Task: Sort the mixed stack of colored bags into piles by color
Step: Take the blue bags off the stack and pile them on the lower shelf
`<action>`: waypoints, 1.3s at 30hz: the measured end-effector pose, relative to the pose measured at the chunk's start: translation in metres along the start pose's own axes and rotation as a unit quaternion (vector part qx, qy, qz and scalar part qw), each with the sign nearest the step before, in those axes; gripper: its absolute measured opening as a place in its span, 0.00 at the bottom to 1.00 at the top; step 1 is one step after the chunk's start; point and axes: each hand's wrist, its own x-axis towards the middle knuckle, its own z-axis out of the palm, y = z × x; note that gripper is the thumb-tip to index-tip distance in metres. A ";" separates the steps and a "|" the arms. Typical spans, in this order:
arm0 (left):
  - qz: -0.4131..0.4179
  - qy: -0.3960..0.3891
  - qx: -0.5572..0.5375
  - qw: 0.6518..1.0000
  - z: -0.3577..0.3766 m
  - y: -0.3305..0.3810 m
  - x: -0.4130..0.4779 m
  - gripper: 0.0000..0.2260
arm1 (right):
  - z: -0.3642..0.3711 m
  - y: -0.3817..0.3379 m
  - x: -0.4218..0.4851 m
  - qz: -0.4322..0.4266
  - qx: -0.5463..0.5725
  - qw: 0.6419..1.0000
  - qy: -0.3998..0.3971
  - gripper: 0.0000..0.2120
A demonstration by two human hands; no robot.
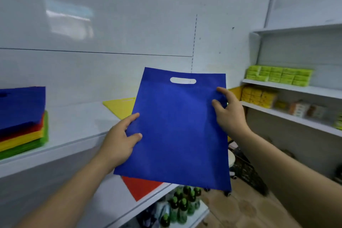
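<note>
A flat blue bag (175, 129) with a cut-out handle hangs in the air above the white shelf (77, 135). My left hand (120, 140) pinches its left edge and my right hand (228, 111) pinches its right edge near the top. At the far left the mixed stack (22, 126) lies on the shelf, with blue bags on top, then red, yellow and green. A yellow bag (120, 106) lies flat on the shelf behind the held bag. A red bag (140, 188) lies under it at the shelf's front edge, mostly hidden.
A white wall stands behind the shelf. To the right, wall shelves (296, 89) carry green and yellow packs. Below the shelf's front edge stand green bottles (183, 205) on a lower shelf. A dark wheeled cart (246, 172) is on the wooden floor.
</note>
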 end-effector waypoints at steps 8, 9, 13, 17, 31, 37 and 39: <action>-0.001 -0.092 -0.017 0.996 0.179 0.027 0.018 0.25 | -0.152 0.101 0.029 0.065 -0.075 0.994 0.039 0.19; -0.005 -0.098 -0.019 0.995 0.197 0.030 0.019 0.25 | -0.166 0.111 0.032 0.074 -0.084 0.993 0.041 0.19; -0.019 -0.115 -0.026 0.993 0.255 0.033 0.024 0.24 | -0.204 0.144 0.044 0.100 -0.109 0.988 0.044 0.20; -0.022 -0.127 -0.020 0.991 0.294 0.026 0.042 0.25 | -0.215 0.177 0.061 0.121 -0.122 0.984 0.042 0.20; -0.105 -0.133 -0.039 0.985 0.397 -0.059 0.170 0.24 | -0.162 0.306 0.186 0.168 -0.153 0.974 0.001 0.19; -0.181 -0.129 -0.042 0.974 0.420 -0.104 0.200 0.24 | -0.120 0.368 0.219 0.193 -0.163 0.965 -0.062 0.18; -0.202 -0.123 -0.035 0.971 0.427 -0.118 0.204 0.24 | -0.106 0.390 0.228 0.199 -0.163 0.962 -0.090 0.17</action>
